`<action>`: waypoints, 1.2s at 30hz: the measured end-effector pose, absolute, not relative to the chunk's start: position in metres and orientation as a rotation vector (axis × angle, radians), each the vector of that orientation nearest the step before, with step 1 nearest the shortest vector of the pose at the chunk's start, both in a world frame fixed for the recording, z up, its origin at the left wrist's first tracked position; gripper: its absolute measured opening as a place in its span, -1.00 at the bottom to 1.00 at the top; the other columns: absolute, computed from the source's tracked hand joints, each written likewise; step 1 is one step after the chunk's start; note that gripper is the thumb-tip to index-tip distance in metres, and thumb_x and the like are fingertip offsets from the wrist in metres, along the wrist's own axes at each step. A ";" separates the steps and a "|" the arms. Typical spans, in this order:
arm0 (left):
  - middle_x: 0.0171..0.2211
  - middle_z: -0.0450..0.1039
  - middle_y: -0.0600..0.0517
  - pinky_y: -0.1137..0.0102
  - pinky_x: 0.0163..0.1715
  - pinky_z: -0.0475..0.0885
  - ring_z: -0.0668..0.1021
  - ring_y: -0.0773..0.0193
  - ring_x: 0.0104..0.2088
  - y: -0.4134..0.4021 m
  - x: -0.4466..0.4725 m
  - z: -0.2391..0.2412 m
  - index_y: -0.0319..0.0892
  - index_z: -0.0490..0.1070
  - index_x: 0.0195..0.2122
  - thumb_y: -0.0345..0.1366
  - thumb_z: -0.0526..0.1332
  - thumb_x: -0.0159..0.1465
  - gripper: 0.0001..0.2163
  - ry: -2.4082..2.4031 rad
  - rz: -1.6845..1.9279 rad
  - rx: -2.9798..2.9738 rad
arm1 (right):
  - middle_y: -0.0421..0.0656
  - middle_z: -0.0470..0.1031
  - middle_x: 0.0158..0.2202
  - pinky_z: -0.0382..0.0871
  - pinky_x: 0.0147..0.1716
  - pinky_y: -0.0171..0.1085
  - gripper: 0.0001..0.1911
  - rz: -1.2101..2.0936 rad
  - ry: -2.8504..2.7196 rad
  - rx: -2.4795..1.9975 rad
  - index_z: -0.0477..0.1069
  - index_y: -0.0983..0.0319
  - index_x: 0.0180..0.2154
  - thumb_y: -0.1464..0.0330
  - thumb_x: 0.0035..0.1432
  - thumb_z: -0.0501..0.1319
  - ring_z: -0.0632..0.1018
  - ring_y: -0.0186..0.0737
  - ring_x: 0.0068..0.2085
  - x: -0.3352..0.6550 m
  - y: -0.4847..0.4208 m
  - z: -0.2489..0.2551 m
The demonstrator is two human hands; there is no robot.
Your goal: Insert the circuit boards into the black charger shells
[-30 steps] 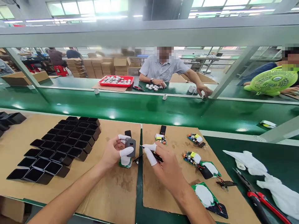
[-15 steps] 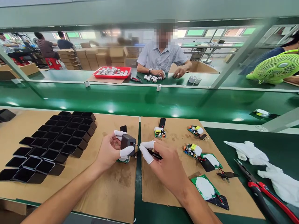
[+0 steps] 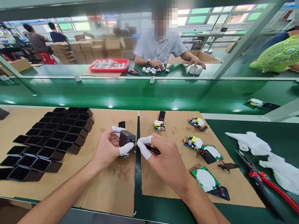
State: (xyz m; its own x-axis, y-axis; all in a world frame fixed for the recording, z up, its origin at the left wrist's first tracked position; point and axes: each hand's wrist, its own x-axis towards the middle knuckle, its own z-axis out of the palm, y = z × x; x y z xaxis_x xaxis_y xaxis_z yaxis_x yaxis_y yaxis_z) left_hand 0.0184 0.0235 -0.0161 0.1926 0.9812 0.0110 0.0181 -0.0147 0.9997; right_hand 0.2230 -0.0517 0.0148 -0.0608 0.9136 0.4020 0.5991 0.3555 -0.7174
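My left hand (image 3: 104, 150), with white covers on its fingertips, is closed around a small black charger housing (image 3: 125, 137). In my right hand (image 3: 167, 160), also with white fingertip covers, is a pair of black tweezers (image 3: 153, 149) with pale lettering. Its thin metal tip meets the near right face of the housing, beside my left thumb; how deep it reaches is hidden. Below the housing, a circuit board (image 3: 124, 156) is mostly covered by my left hand. A black plate (image 3: 121, 124) shows just behind it.
Rows of black housings (image 3: 56, 130) stand at left on cardboard (image 3: 105, 193). Circuit boards (image 3: 205, 179) with white paste lie at right, near red-handled pliers (image 3: 259, 175) and white cloth (image 3: 277, 174). Across the green belt (image 3: 130, 93), a co-worker (image 3: 161, 46) sits by a red tray (image 3: 91, 67).
The view has tilted down and shifted slightly. The tweezers stay at the housing, which is turned a little. The co-worker's one hand has moved outward to the white cups.
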 end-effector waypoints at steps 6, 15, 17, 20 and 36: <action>-0.32 0.72 0.00 0.41 -0.43 0.63 0.70 0.19 -0.37 0.015 0.021 -0.011 -0.16 0.60 -0.11 -0.21 0.65 -0.10 -0.48 1.151 1.103 1.460 | -0.20 0.66 -0.32 0.36 -0.42 -0.29 -0.78 0.439 -1.766 -1.370 0.61 0.13 -0.27 0.48 0.44 0.28 0.60 -0.23 -0.37 0.222 -0.053 0.013; -0.31 0.73 0.00 0.38 -0.41 0.68 0.73 0.16 -0.37 0.011 0.024 -0.010 -0.17 0.60 -0.12 -0.19 0.63 -0.09 -0.50 1.248 1.127 1.510 | -0.20 0.62 -0.32 0.33 -0.37 -0.27 -0.78 0.256 -1.865 -1.433 0.58 0.16 -0.24 0.48 0.49 0.24 0.56 -0.25 -0.39 0.220 -0.054 0.006; -0.29 0.74 -0.01 0.37 -0.40 0.69 0.74 0.15 -0.36 0.011 0.024 -0.011 -0.17 0.60 -0.11 -0.19 0.63 -0.10 -0.48 1.257 1.125 1.510 | -0.21 0.61 -0.33 0.29 -0.39 -0.27 -0.78 0.246 -1.869 -1.430 0.57 0.16 -0.25 0.50 0.48 0.24 0.53 -0.26 -0.41 0.220 -0.054 0.005; -0.29 0.73 0.00 0.38 -0.39 0.69 0.74 0.16 -0.35 0.009 0.023 -0.013 -0.17 0.60 -0.08 -0.20 0.65 -0.11 -0.45 1.248 1.128 1.530 | -0.22 0.60 -0.33 0.27 -0.38 -0.26 -0.80 0.254 -1.889 -1.471 0.56 0.16 -0.24 0.50 0.45 0.24 0.52 -0.26 -0.40 0.219 -0.054 0.004; -0.30 0.68 0.06 0.26 -0.26 0.77 0.70 0.21 -0.34 0.007 0.018 -0.027 -0.19 0.60 0.02 -0.15 0.55 0.08 -0.51 1.329 1.359 1.995 | -0.07 0.74 -0.07 0.32 -0.21 -0.20 -0.77 0.788 -1.923 -1.727 0.48 0.17 0.00 0.48 0.63 0.06 0.70 -0.03 -0.14 0.202 -0.046 0.008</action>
State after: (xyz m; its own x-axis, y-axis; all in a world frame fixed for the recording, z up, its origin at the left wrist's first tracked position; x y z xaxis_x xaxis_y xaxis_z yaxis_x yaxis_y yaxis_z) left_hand 0.0185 0.0072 -0.0265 0.0834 0.8583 0.5063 0.4873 -0.4783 0.7306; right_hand 0.2018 -0.0460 0.0081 -0.1269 0.9905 -0.0524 0.7422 0.0598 -0.6675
